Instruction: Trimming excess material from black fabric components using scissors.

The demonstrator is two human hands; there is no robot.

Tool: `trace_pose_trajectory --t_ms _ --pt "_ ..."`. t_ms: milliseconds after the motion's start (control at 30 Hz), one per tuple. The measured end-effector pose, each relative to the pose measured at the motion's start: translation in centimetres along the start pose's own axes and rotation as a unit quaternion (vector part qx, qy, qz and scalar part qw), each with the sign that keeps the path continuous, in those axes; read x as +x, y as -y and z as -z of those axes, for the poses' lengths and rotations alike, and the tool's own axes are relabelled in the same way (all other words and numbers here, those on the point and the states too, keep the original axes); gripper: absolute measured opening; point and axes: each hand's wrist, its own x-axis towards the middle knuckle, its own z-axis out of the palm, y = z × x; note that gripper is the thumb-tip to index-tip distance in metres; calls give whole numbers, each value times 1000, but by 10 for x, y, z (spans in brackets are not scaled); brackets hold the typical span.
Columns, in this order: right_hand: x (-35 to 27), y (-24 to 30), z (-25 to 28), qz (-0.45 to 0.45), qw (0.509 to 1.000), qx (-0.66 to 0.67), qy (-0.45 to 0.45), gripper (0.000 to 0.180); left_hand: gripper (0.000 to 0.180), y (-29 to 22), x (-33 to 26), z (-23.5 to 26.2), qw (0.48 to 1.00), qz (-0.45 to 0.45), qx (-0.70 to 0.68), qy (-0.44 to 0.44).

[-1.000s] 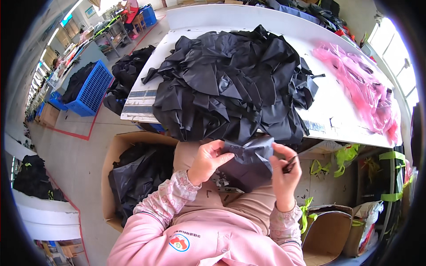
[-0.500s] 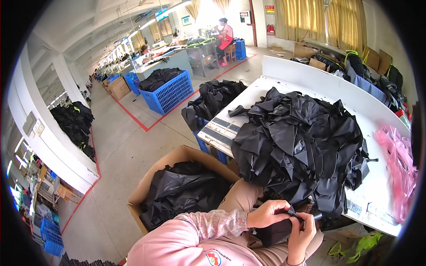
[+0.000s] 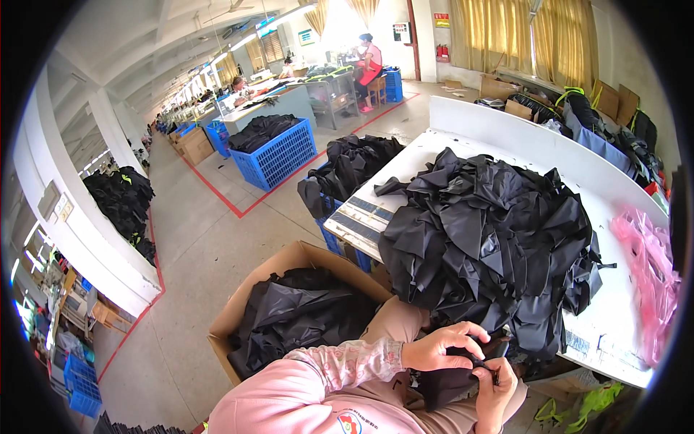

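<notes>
Over my lap, both hands are at a black fabric piece (image 3: 442, 389) that hangs down between my knees. My left hand (image 3: 439, 349) curls its fingers over the upper edge, with the thumb below on the cloth. My right hand (image 3: 494, 387) pinches a folded part of the same piece between thumb and bent fingers. Right in front of them, a big heap of black fabric pieces (image 3: 491, 231) covers much of the white table (image 3: 448, 139) and droops over its near edge. Exactly where the fingertips grip is partly hidden by dark folds.
A cardboard box (image 3: 238, 304) full of black fabric stands left of my knees. Blue crates (image 3: 278, 159) with black material sit beyond it. Pink plastic bags (image 3: 647, 278) lie on the table's right. A white pillar (image 3: 94, 224) rises at left; people work at far tables.
My left hand has loosened and raised its fingers, spreading them over the fabric. My right hand has dropped slightly, and a folded end of cloth now sticks up between the hands.
</notes>
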Motion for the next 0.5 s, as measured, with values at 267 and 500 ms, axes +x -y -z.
trace_pose_trajectory --t_ms 267,500 --pt "-4 -4 2 -19 999 30 15 22 9 7 -11 -14 981 134 -138 -18" --pt "-5 -12 3 -67 987 139 34 13 12 18 -17 -22 813 318 -487 -38"
